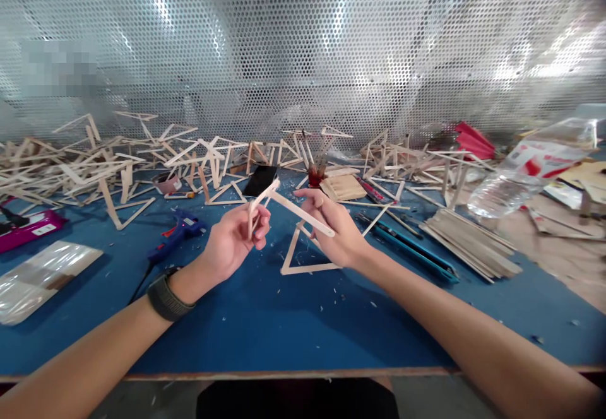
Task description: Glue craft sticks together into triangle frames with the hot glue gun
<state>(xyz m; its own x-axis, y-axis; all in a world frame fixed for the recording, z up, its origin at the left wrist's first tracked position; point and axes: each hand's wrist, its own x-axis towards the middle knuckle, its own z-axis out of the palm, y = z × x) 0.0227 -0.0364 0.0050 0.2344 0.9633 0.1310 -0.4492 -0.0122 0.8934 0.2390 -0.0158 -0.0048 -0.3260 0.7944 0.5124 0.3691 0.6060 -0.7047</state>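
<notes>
Left hand (228, 242) — holding sticks (299, 211), blue table (237, 337)

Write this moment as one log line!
Left grip: holding joined pale flat wooden sticks | Right grip: behind one stick's end, contact unclear | Blue tabletop: angular pale wooden frame, partly hidden; blue plastic glue gun

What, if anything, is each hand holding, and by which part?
The left hand holds joined wooden sticks at their left end. The right hand is behind their right end; whether it grips cannot be told.
</notes>
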